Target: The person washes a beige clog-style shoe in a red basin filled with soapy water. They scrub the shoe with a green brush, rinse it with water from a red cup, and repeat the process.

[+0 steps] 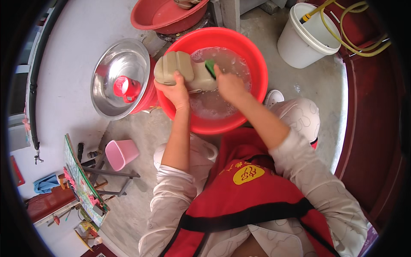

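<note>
My left hand grips a beige two-part object, seemingly a plastic container, by its ridged, rounded half. The object is held tilted over a large red plastic basin, and its other half extends toward the basin's middle. Cloudy, sudsy water lies in that basin. In my right hand is a green scrubbing pad with a dark side, against or just over the object's right half. The right hand looks slightly blurred. My fingers hide part of the pad.
Left of the basin, a steel bowl holding a red mug rests on a red container. A pink bin and folding table stand lower left. A white bucket with a yellow hose is upper right. Behind sits another red basin.
</note>
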Demonstrator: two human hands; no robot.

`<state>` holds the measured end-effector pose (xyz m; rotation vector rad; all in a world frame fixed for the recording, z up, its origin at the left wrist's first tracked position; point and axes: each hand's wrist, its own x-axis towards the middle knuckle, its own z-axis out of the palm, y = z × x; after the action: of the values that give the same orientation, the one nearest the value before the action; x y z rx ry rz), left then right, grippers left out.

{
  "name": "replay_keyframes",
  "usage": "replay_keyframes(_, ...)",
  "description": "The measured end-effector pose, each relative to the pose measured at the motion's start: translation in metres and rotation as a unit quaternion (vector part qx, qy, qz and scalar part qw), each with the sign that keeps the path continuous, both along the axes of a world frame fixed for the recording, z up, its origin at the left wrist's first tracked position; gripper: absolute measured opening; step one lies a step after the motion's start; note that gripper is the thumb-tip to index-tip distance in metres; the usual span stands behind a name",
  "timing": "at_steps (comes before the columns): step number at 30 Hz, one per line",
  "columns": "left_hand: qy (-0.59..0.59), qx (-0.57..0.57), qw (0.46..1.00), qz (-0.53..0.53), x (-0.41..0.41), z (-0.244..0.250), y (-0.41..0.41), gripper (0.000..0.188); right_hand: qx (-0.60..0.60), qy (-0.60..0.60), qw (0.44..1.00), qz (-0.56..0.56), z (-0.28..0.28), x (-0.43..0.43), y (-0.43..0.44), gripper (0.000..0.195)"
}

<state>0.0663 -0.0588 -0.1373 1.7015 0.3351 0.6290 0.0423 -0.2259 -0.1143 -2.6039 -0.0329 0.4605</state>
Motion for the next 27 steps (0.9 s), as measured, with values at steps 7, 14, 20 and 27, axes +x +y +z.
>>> replay_keyframes(7, 0.014, 0.020, 0.999, 0.030, 0.002, -0.002, -0.009, 0.076, 0.042, 0.113, 0.978, -0.173, -0.070, 0.037, -0.030, 0.048)
replay_keyframes(14, 0.001, -0.049, 0.998, 0.037, 0.006, 0.008, -0.017, 0.081, 0.216, 0.223, 0.916, -0.253, 0.000, -0.030, 0.015, 0.060)
replay_keyframes(20, 0.022, 0.002, 0.998, 0.055, 0.009, 0.005, -0.023, 0.076, 0.176, 0.235, 0.918, -0.268, -0.019, 0.004, -0.011, 0.061)
replay_keyframes(27, -0.013, -0.023, 0.999, 0.031, 0.008, 0.006, -0.013, 0.075, 0.039, 0.105, 0.991, -0.067, 0.002, -0.031, 0.016, 0.068)
